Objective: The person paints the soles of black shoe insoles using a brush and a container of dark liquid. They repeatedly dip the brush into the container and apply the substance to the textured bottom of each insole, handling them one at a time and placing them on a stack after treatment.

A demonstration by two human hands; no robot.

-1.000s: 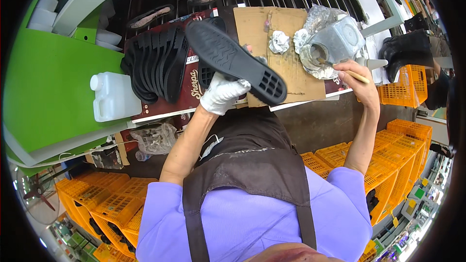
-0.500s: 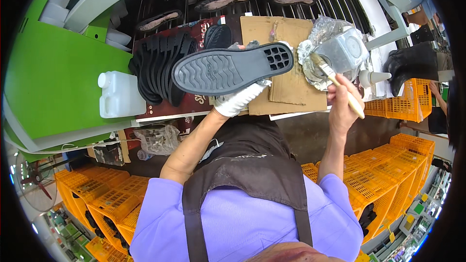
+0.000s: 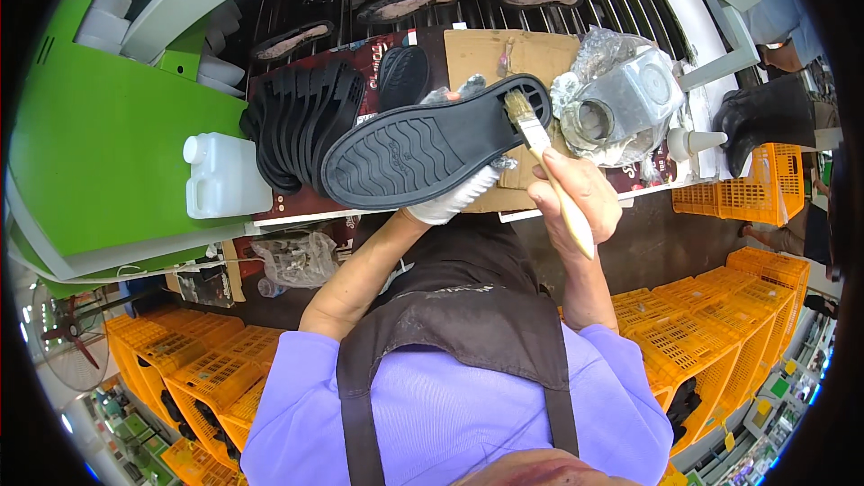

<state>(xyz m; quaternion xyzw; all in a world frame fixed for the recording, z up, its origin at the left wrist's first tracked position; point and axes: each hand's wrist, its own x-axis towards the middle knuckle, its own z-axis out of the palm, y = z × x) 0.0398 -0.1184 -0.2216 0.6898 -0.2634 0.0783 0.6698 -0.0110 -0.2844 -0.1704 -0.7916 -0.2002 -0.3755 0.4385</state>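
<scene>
Your gloved left hand (image 3: 454, 201) grips the black sole (image 3: 423, 151) while your right hand (image 3: 580, 193) clasps the brush (image 3: 546, 166), bristles touching the sole's heel.

The scene was brightly and evenly lit, with soft shadows only and a little glare on the crinkled foil (image 3: 621, 90) at one o'clock. The centre was sharp, but the fisheye lens bent straight edges strongly toward the rim, where a black border closed the round picture. Small things at seven and four o'clock were squeezed and slightly blurred.
</scene>
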